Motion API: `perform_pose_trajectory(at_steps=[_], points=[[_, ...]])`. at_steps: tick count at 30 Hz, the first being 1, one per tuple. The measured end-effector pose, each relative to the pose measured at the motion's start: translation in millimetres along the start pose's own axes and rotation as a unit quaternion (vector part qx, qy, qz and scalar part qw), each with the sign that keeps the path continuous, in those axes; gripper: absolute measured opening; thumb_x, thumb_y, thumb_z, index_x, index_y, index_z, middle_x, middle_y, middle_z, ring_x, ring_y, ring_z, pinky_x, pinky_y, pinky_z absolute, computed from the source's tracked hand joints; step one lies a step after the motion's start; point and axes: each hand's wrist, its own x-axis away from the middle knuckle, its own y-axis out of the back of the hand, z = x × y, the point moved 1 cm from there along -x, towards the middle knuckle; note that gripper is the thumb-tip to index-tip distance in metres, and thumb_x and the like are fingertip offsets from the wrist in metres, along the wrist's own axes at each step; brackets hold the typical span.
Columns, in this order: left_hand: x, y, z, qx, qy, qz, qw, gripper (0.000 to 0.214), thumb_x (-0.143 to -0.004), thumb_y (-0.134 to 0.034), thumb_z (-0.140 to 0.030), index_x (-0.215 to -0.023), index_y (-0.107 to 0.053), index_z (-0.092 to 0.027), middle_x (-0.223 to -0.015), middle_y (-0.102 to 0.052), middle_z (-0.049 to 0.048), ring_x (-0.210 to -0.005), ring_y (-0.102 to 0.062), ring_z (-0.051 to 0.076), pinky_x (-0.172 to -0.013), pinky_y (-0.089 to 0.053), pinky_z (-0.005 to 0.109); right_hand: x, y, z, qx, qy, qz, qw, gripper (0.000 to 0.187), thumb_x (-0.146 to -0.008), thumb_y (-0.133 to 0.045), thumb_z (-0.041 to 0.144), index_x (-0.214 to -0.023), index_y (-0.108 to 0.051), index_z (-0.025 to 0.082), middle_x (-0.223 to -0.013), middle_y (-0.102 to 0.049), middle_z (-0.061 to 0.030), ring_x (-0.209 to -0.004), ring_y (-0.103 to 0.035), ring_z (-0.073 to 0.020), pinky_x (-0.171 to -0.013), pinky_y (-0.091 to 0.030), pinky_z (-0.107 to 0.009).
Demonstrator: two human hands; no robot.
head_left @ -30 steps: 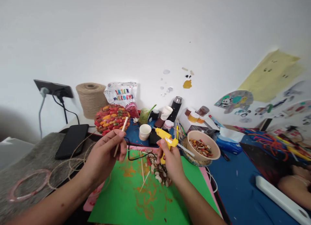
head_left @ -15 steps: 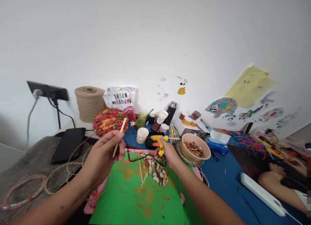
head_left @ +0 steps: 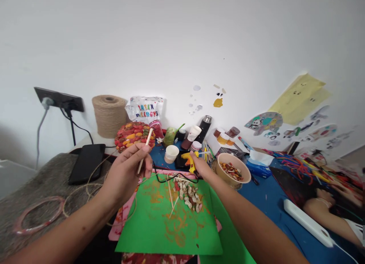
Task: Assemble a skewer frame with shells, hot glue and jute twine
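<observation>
My left hand (head_left: 127, 172) pinches a thin wooden stick (head_left: 145, 148), held upright and tilted above the green paper sheet (head_left: 159, 233). My right hand (head_left: 201, 167) is stretched forward and grips the handle of a yellow glue gun (head_left: 189, 159), which sits low on the table beyond the sheet's far edge, beside a beige bowl (head_left: 234, 171) of coloured shells. A small pile of painted shells (head_left: 188, 191) and two loose sticks (head_left: 172, 197) lie on the green sheet between my hands. The gun's black cord (head_left: 165, 178) loops across the sheet's top edge.
A twine spool (head_left: 110, 115), a balloon packet (head_left: 145, 110), a shell-covered dome (head_left: 134, 134), a paper cup (head_left: 171, 153), a flask (head_left: 204, 129) and paint jars (head_left: 226, 135) stand at the back. A black phone (head_left: 87, 163) lies left. Another person's arm (head_left: 330, 210) rests far right.
My right hand has moved forward and down with the glue gun, from above the shell pile to the table beside the bowl. My left hand keeps the stick raised.
</observation>
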Motion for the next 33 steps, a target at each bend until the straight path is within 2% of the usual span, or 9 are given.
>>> perform_pose_trajectory(at_steps=[6, 11, 15, 18, 21, 25, 28, 30, 33], points=[[-1.6, -2.0, 1.2, -0.003, 0.001, 0.014, 1.000, 0.029, -0.086, -0.082, -0.039, -0.080, -0.061, -0.019, -0.056, -0.065, -0.0013, -0.043, -0.052, 0.011, -0.043, -0.037, 0.021, 0.3, 11.8, -2.4, -0.002, -0.024, -0.008, 1.000, 0.061, -0.096, -0.058, 0.069, -0.057, -0.060, 0.021, -0.038, -0.047, 0.0017, -0.033, -0.040, -0.0116, -0.035, -0.028, -0.023], [-1.1, -3.5, 2.0, -0.014, 0.003, 0.011, 1.000, 0.031, -0.083, -0.083, -0.041, -0.078, -0.062, -0.019, -0.055, -0.065, -0.0007, -0.043, -0.053, 0.012, -0.043, -0.037, 0.021, 7.5, 19.2, -7.0, -0.024, -0.027, 0.001, 0.999, 0.052, -0.096, -0.062, 0.060, -0.062, -0.059, 0.021, -0.045, -0.055, 0.0014, -0.032, -0.046, -0.0102, -0.033, -0.030, -0.020], [-1.8, -4.1, 2.4, -0.018, 0.005, 0.005, 1.000, 0.030, -0.081, -0.084, -0.041, -0.081, -0.063, -0.020, -0.055, -0.065, -0.0010, -0.043, -0.052, 0.012, -0.044, -0.037, 0.022, 19.8, 24.8, -11.5, -0.020, -0.006, -0.010, 1.000, 0.045, -0.090, -0.071, 0.054, -0.064, -0.061, 0.020, -0.045, -0.056, 0.0022, -0.032, -0.047, -0.0105, -0.034, -0.029, -0.021], [-2.8, -4.3, 3.7, -0.017, 0.006, 0.005, 1.000, 0.029, -0.081, -0.083, -0.040, -0.083, -0.063, -0.020, -0.054, -0.065, -0.0009, -0.043, -0.052, 0.012, -0.045, -0.037, 0.022, 27.8, 29.9, -12.2, -0.024, 0.023, -0.033, 0.999, 0.041, -0.090, -0.068, 0.056, -0.075, -0.067, 0.017, -0.049, -0.058, 0.0025, -0.034, -0.045, -0.0100, -0.037, -0.028, -0.022], [-5.0, -3.3, 5.6, -0.016, 0.002, 0.001, 1.000, 0.026, -0.083, -0.081, -0.038, -0.081, -0.064, -0.020, -0.054, -0.065, -0.0007, -0.043, -0.051, 0.012, -0.044, -0.036, 0.022, 38.4, 30.5, -9.3, -0.025, 0.065, -0.046, 0.997, 0.043, -0.091, -0.062, 0.058, -0.083, -0.069, 0.017, -0.048, -0.052, 0.0058, -0.037, -0.042, -0.0109, -0.041, -0.028, -0.024], [-10.6, 1.8, 2.7, -0.021, -0.013, -0.012, 1.000, 0.022, -0.085, -0.080, -0.033, -0.078, -0.064, -0.019, -0.054, -0.064, -0.0014, -0.043, -0.051, 0.011, -0.044, -0.034, 0.022, 67.3, 15.3, -2.3, 0.000, 0.118, 0.000, 0.993, 0.039, -0.092, -0.063, 0.055, -0.080, -0.071, 0.019, -0.048, -0.048, 0.0062, -0.044, -0.041, -0.0135, -0.046, -0.030, -0.025], [-16.3, 7.7, -6.1, -0.016, -0.031, -0.027, 0.999, 0.021, -0.086, -0.081, -0.029, -0.078, -0.064, -0.018, -0.056, -0.065, -0.0021, -0.046, -0.054, 0.011, -0.047, -0.037, 0.022, 96.1, -3.0, 4.0, 0.036, 0.157, 0.038, 0.986, 0.032, -0.091, -0.070, 0.045, -0.072, -0.069, 0.020, -0.055, -0.056, 0.0040, -0.052, -0.046, -0.0140, -0.053, -0.031, -0.025], [-19.4, 11.5, -12.3, -0.008, -0.046, -0.040, 0.998, 0.019, -0.087, -0.080, -0.028, -0.079, -0.065, -0.018, -0.057, -0.065, -0.0025, -0.047, -0.054, 0.010, -0.049, -0.039, 0.022, 111.7, -15.6, 9.3, 0.140, 0.228, 0.083, 0.960, 0.029, -0.096, -0.065, 0.037, -0.074, -0.071, 0.020, -0.061, -0.063, 0.0023, -0.056, -0.051, -0.0147, -0.056, -0.031, -0.025], [-21.8, 14.6, -15.6, -0.012, -0.055, -0.045, 0.997, 0.017, -0.088, -0.078, -0.026, -0.080, -0.066, -0.017, -0.056, -0.066, -0.0028, -0.046, -0.055, 0.010, -0.049, -0.039, 0.022, 120.4, -32.3, 17.3, 0.217, 0.274, 0.116, 0.930, 0.022, -0.099, -0.065, 0.030, -0.082, -0.075, 0.021, -0.068, -0.070, 0.0014, -0.060, -0.057, -0.0147, -0.060, -0.032, -0.026]])
